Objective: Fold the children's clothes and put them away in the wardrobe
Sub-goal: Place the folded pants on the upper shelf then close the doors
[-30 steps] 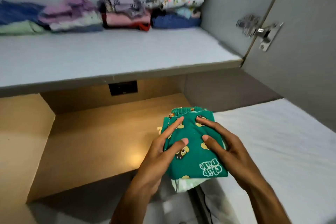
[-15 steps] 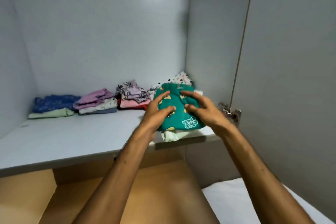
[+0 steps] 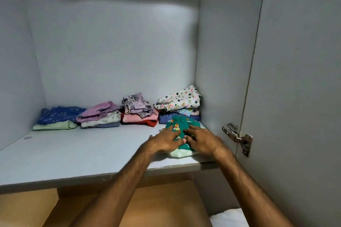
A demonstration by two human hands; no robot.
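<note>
Your left hand [image 3: 167, 139] and right hand [image 3: 202, 140] lie flat, fingers spread, pressing the soft, light green folded garment [image 3: 181, 129] onto the wardrobe shelf [image 3: 83, 151] right of centre; lift it from underneath.

Both hands lie flat, palms down, on a folded green garment [image 3: 181, 128] at the right end of the grey wardrobe shelf [image 3: 73, 153]: the left hand [image 3: 166, 141] on its left part, the right hand [image 3: 202, 141] on its right. A pale mint piece [image 3: 180, 153] shows under its near edge. Along the far wall sit four folded piles: blue over light green [image 3: 57, 118], lilac and floral [image 3: 99, 115], patterned purple over pink [image 3: 138, 111], and white clover print [image 3: 180, 100] at the right. A metal hinge [image 3: 238, 137] sits on the open door [image 3: 295, 97].
</note>
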